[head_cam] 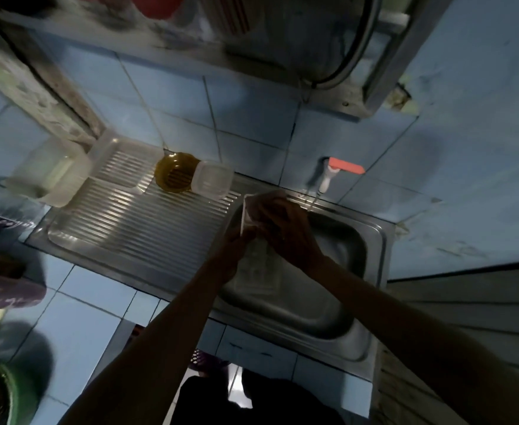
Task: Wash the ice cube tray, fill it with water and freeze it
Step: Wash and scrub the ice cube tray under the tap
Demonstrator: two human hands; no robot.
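A clear white ice cube tray (256,268) stands tilted over the steel sink (371,240), one end up near the tap. My left hand (236,253) grips its left long edge about midway. My right hand (286,228) lies over the tray's upper part with fingers curled on it; what is under the palm is hidden. A white tap with a red-orange handle (342,167) sticks out of the blue tiled wall, and a thin stream of water falls just right of my right hand.
The ribbed steel drainboard (148,222) lies left of the basin. On it sit a yellow-brown strainer (174,171), a clear plastic box (212,180) and larger clear containers (55,176). Blue tile counter fills the front left.
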